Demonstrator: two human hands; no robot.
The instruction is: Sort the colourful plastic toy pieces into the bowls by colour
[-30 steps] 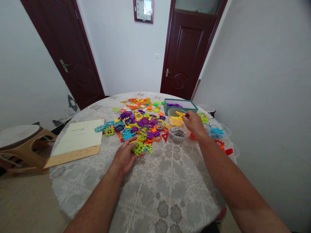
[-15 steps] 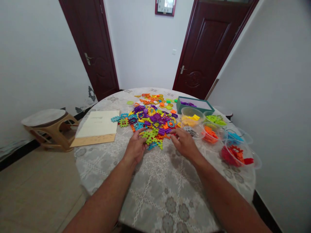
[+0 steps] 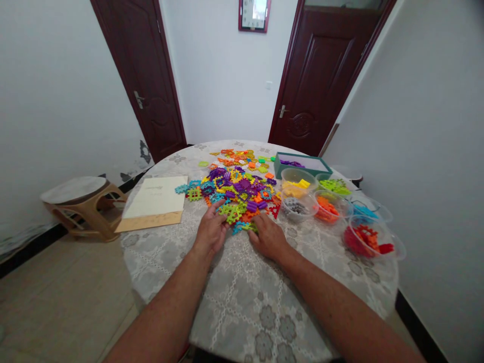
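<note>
My left hand (image 3: 212,233) grips the edge of a lime-green interlocking plastic piece (image 3: 231,213) between thumb and fingers, at the near side of the pile. Close by on the right, my right hand (image 3: 268,236) is curled, with thumb and fingertips closed around another lime-green piece (image 3: 251,227), partly hidden by the fingers. A blue piece (image 3: 238,228) lies between the hands. Orange pieces (image 3: 247,216) and purple ribbed pieces (image 3: 256,205) lie just beyond the fingertips. Behind them spreads a mixed pile of purple, yellow, blue and orange pieces (image 3: 242,185).
Clear bowls stand at the right with yellow (image 3: 295,189), grey (image 3: 294,206), green (image 3: 336,187), orange (image 3: 326,209), blue (image 3: 365,212) and red pieces (image 3: 359,242). Behind is a green box (image 3: 302,169). A cream board (image 3: 157,196) lies left on the round table (image 3: 242,302); a stool (image 3: 81,201) stands beyond.
My right hand has moved left and nearer, from the purple ribbed pieces to the green piece beside my left hand. The left hand keeps its grip. The view has shifted slightly.
</note>
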